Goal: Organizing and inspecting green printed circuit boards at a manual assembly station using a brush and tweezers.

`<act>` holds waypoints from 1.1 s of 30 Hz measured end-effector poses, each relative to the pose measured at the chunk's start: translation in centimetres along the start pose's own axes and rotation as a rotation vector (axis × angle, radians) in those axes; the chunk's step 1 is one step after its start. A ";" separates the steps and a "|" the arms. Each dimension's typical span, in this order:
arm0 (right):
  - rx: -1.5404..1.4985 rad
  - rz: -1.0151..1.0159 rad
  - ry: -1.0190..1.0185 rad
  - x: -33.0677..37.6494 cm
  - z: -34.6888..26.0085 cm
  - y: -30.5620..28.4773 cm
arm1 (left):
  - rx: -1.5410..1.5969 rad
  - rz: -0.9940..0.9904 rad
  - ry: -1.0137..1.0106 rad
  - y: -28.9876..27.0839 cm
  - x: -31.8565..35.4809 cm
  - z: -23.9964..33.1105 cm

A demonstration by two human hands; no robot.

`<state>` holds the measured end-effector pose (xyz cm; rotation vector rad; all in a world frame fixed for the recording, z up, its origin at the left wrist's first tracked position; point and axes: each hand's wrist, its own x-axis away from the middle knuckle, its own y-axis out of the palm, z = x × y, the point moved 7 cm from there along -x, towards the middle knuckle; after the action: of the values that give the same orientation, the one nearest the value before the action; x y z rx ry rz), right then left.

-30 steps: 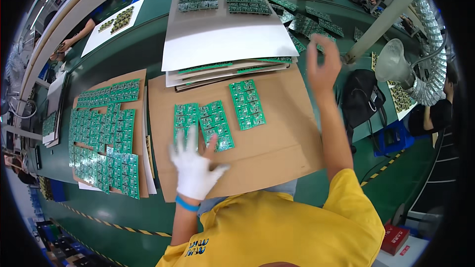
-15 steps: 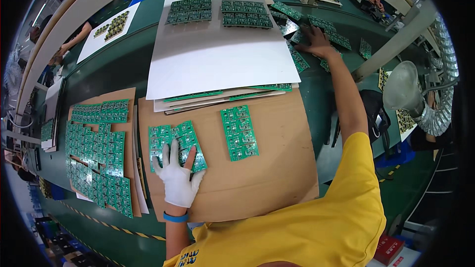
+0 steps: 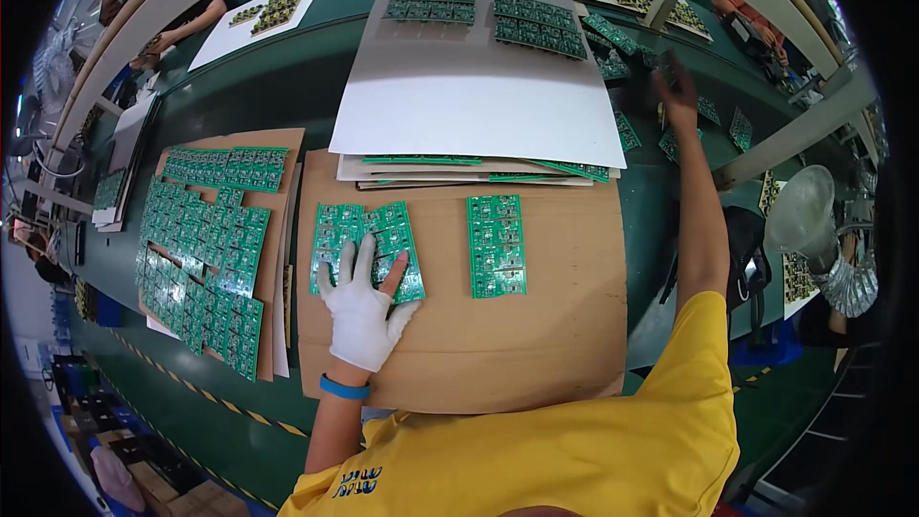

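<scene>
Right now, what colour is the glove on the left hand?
White, on the left hand resting on green circuit boards; head view.

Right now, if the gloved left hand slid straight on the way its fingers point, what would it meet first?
The left hand already lies on green circuit boards. Beyond them comes bare cardboard, then likely the stacked sheets.

Gloved left hand (image 3: 364,311) flat, fingers spread, right hand (image 3: 678,96) outstretched, apparently blurred
</scene>
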<state>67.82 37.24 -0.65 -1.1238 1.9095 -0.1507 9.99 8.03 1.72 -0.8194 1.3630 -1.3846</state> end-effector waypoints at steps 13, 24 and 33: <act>-0.143 -0.394 -0.416 9.2 -26.9 -8.0 | 0.225 -0.135 0.290 0.5 -2.6 7.9; 0.222 -0.669 -0.453 23.2 -32.7 -2.1 | 0.153 0.010 0.420 3.0 -3.3 9.1; 0.192 -0.824 -0.539 25.6 -33.7 2.6 | 0.142 -0.036 0.311 2.1 -0.9 6.7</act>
<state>36.24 9.09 2.09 -1.5638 0.8695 -0.4222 16.89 7.04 0.74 -0.5527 1.4682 -1.6679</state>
